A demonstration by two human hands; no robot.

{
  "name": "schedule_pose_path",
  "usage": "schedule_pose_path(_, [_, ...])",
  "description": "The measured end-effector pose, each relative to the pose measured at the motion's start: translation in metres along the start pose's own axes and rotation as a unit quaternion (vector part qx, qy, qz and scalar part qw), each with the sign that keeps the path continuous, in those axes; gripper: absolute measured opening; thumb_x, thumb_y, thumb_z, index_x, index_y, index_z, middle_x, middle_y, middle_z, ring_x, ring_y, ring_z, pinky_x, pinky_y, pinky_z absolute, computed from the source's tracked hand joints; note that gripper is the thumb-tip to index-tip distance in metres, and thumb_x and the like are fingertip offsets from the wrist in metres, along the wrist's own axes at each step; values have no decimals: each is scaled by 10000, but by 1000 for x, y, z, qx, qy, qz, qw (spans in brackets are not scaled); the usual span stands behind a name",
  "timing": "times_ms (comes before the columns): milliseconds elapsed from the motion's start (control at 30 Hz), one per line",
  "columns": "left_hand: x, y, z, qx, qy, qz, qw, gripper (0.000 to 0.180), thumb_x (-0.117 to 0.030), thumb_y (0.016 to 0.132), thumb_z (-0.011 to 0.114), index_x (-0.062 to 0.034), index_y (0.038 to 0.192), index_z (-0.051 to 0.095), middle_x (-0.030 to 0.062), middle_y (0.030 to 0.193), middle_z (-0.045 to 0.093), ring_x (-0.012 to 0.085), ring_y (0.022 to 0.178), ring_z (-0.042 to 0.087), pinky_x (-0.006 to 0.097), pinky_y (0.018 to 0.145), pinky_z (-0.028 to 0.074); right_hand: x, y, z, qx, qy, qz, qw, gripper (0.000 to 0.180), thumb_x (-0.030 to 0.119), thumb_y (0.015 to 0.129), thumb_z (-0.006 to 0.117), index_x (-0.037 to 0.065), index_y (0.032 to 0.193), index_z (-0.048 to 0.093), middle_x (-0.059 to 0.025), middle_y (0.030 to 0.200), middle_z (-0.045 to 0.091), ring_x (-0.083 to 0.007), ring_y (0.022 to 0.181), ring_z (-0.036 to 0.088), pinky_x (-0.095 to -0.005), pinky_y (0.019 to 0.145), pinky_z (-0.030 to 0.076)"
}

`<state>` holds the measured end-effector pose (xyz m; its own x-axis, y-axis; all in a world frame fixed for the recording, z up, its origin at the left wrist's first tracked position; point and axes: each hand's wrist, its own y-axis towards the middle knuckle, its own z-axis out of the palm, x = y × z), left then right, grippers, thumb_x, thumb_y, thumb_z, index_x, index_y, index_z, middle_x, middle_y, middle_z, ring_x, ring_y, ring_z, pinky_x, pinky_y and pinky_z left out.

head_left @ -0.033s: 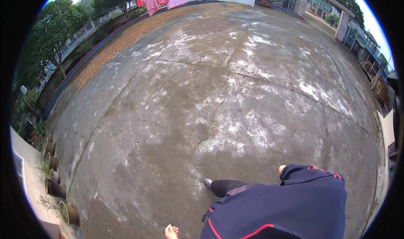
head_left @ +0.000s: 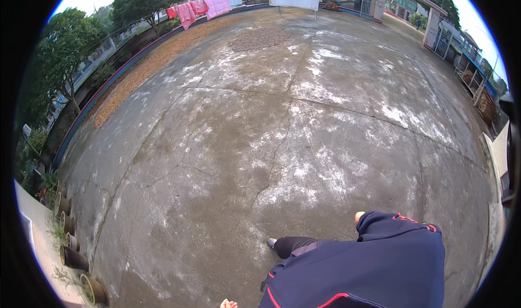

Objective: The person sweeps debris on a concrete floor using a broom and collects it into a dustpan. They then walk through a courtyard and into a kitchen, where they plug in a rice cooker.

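Observation:
My left hand (head_left: 229, 303) shows only in part at the lower edge. Its fingers are loosely bent and slightly apart, with nothing seen in them. Farther right, my right hand (head_left: 359, 217) peeks out from the cuff of my dark navy jacket (head_left: 374, 264) with red piping; its fingers are hidden. Both hands are over the stained, cracked concrete yard (head_left: 217, 199), touching nothing that I can see. One dark-trousered leg (head_left: 290, 245) reaches out to the left, ending in a grey shoe (head_left: 272, 243).
Several plant pots (head_left: 74, 258) line the wall at left. Brown material (head_left: 146, 61) lies along the far-left border, and a darker patch (head_left: 259, 39) is spread ahead. Pink laundry (head_left: 218, 6) and a white sheet on a frame (head_left: 294, 0) hang beyond. A gateway (head_left: 432, 28) stands far right.
My left hand has dropped lower, so less of it shows, and sits a little farther right. The yard's far end has shifted slightly left and down in view.

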<state>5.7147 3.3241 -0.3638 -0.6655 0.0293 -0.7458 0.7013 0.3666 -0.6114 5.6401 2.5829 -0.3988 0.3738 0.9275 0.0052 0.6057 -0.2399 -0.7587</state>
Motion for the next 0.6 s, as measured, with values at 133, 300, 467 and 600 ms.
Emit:
schedule_pose_path(133, [-69,84,16,40,49,-172,983,235,-150,845,456,13,1010,493,98,662,559,163,517,552,259,432,454,206,114,-176,-125,-46,-100,986,180,186,642,519,61,690,640,-168,683,590,-323,640,578,-375,565,467])
schedule_pose_path(300, [-153,190,26,81,62,-240,965,225,-152,851,447,10,997,501,89,657,556,153,515,548,253,425,448,509,187,-396,-199,223,-309,903,218,185,705,510,55,854,602,-157,821,606,-302,801,575,-368,698,444])
schedule_pose_path(467, [-216,331,-60,58,31,-275,959,217,-154,856,438,6,985,509,81,652,552,142,513,543,246,418,443,698,253,-490,-214,191,-353,891,216,181,711,488,52,843,600,-158,815,606,-312,774,573,-370,683,448])
schedule_pose_path(600, [-298,446,-146,-18,-40,-265,963,213,-156,861,431,4,975,515,74,648,550,134,512,540,241,412,439,729,327,-476,-73,183,-188,962,190,193,700,512,44,754,617,-152,707,601,-303,696,590,-375,631,466])
